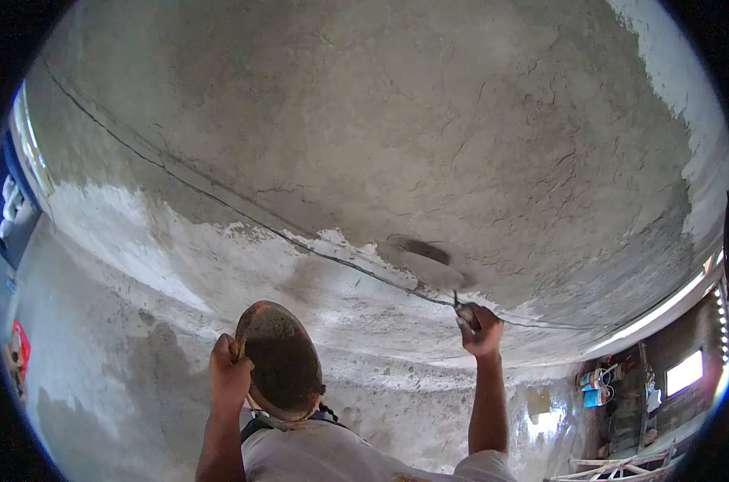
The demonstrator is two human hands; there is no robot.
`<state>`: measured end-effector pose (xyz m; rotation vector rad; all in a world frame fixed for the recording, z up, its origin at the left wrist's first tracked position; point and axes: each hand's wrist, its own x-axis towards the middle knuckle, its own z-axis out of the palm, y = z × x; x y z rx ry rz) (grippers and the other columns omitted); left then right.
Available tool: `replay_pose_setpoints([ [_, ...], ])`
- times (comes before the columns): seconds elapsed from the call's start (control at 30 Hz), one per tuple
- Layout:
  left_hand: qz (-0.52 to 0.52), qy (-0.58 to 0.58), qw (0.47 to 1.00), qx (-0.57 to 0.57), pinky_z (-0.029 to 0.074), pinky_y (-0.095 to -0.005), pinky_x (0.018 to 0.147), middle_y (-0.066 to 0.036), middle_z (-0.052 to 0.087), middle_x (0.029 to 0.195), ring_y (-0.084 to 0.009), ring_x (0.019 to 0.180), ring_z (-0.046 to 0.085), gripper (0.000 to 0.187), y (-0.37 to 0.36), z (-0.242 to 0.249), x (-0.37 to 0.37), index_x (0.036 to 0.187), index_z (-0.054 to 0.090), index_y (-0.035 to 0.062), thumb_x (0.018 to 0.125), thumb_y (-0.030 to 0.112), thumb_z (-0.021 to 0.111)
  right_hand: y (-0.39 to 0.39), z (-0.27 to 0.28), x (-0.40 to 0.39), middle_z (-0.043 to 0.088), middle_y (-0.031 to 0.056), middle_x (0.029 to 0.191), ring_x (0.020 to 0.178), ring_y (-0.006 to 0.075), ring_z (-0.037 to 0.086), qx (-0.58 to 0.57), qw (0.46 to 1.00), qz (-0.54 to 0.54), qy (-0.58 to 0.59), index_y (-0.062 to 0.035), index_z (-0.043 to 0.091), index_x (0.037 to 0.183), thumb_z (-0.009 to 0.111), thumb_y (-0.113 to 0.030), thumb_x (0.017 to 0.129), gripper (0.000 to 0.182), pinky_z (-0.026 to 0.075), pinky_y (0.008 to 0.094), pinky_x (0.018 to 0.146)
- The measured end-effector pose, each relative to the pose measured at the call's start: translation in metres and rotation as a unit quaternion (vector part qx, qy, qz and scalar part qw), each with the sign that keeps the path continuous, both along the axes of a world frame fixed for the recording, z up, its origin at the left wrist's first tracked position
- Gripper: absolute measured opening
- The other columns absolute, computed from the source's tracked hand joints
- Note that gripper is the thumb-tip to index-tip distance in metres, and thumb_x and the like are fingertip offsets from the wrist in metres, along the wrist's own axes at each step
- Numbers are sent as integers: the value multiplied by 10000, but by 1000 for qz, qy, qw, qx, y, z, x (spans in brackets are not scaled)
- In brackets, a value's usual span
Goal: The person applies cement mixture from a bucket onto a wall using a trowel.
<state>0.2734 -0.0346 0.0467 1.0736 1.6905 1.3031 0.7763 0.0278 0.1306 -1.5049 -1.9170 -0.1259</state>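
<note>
My left hand [230,373] is closed on the rim of a round, shallow pan [283,361]. The pan is tilted up and its dark inside, stained with mortar, faces me. In my raised right hand [481,331] is the handle of a trowel [433,270], my fingers wrapped round it. The grey blade lies at the plastered surface and blends with it, so its edges are hard to make out. Wet grey plaster [397,120] with fine cracks spreads above, meeting a paler, whitish band below. Close by the trowel, a thin dark cable [332,259] crosses the surface.
The cable runs from upper left down towards the right. Blue-and-white buckets [596,389] stand at the lower right, near a bright window opening [684,372]. Pale poles [621,466] lie at the bottom right. A red item [21,345] shows at the far left.
</note>
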Motion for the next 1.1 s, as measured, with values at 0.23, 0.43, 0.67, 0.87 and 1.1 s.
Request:
replay_pose_setpoints([
  [0.23,23,9,999,31,362,-330,620,-29,336,726,-176,660,353,304,-1,-10,-11,779,352,75,627,-56,580,49,-32,-2,731,144,896,745,362,705,-12,998,38,45,-89,719,1076,821,-232,815,315,552,391,648],
  [0.43,61,-57,996,-39,349,-307,642,6,310,751,-161,691,340,326,-11,18,-17,772,332,102,609,-56,566,-5,-56,49,731,103,790,727,281,727,-15,998,-54,-3,-53,739,965,830,-155,792,220,568,377,671],
  [0.67,45,-54,997,-7,332,-274,684,6,274,781,-160,706,311,362,-17,23,-16,788,299,112,607,-46,569,7,-30,18,691,127,805,680,173,628,16,987,63,149,16,704,996,768,-150,859,224,486,290,620],
  [0.87,43,-98,994,17,318,-271,691,15,251,803,-156,723,275,392,-15,2,-23,794,294,129,587,-55,572,54,-67,-38,722,168,854,709,205,684,-21,975,65,213,15,697,1074,741,-153,878,262,535,312,678],
  [1.1,50,-139,989,-20,308,-252,735,14,253,818,-158,730,293,420,-20,11,-20,824,293,144,591,-56,579,55,-100,-96,735,145,896,731,330,713,37,968,64,240,-95,724,1075,757,-219,879,234,559,377,648],
])
